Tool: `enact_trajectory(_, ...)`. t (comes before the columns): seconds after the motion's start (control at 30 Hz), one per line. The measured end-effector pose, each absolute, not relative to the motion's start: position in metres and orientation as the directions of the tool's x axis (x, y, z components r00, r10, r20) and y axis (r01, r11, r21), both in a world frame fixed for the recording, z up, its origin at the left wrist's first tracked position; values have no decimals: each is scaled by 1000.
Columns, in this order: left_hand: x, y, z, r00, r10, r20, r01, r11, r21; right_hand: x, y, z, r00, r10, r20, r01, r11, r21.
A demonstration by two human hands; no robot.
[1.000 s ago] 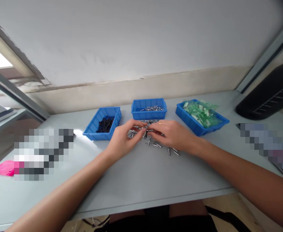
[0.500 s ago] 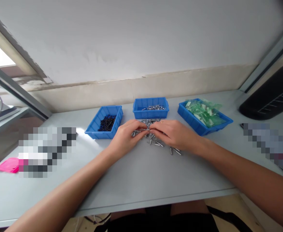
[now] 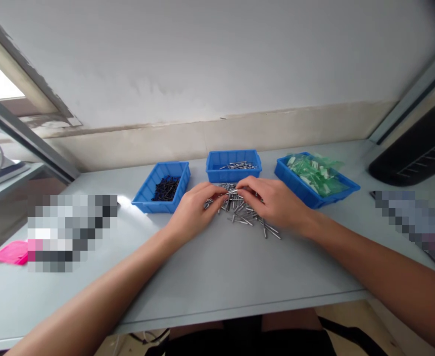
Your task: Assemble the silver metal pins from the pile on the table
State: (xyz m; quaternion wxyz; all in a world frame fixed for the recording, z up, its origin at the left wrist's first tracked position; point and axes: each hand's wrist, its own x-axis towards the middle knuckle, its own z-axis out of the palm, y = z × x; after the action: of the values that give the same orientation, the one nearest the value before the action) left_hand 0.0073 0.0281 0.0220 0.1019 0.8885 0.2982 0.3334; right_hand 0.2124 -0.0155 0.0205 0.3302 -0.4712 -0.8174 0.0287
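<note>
Slim silver metal pins that look like blind rivets lie in a loose pile [image 3: 241, 210] on the grey table, under and between my hands. My left hand [image 3: 193, 210] is closed, thumb and forefinger pinching the left end of one silver rivet [image 3: 232, 192] just above the pile. From the other side, my right hand [image 3: 276, 200] has its thumb and forefinger at the right end of the same rivet. Behind the pile stands a blue bin [image 3: 234, 175] with more silver rivets [image 3: 241, 165] in it. My fingers hide part of the pile.
A blue bin [image 3: 150, 205] at left holds dark, screw-like pieces [image 3: 166, 189]. Another blue bin [image 3: 299, 190] at right holds green plastic packets [image 3: 315, 173]. A black bottle-like object [image 3: 406, 153] lies far right, a pink item [image 3: 11, 253] far left. Blurred-out objects flank both sides.
My right hand's fingertips have shifted up and slightly right, and its thumb and forefinger are farther apart. More of the pile shows between my hands. My left hand has barely moved.
</note>
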Motion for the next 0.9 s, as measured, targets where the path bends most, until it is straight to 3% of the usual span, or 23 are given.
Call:
enact_trajectory(0.23, 8, 29, 23, 574, 600, 557, 463, -799, 384, 214, -14, 22, -319, 790, 524, 757, 545, -361)
enact_trajectory(0.4, 9, 22, 28, 563, 559, 609, 411, -828, 381, 212, -14, 21, -442, 794, 417, 752, 582, -311)
enact_trajectory(0.6, 10, 20, 28, 654, 507, 561, 299, -855, 424, 208, -17, 19, -491, 768, 411, 733, 619, -282)
enact_trajectory(0.9, 9, 22, 26, 604, 635, 482, 380, -761, 526, 211, -18, 22, -446, 757, 477, 709, 624, -327)
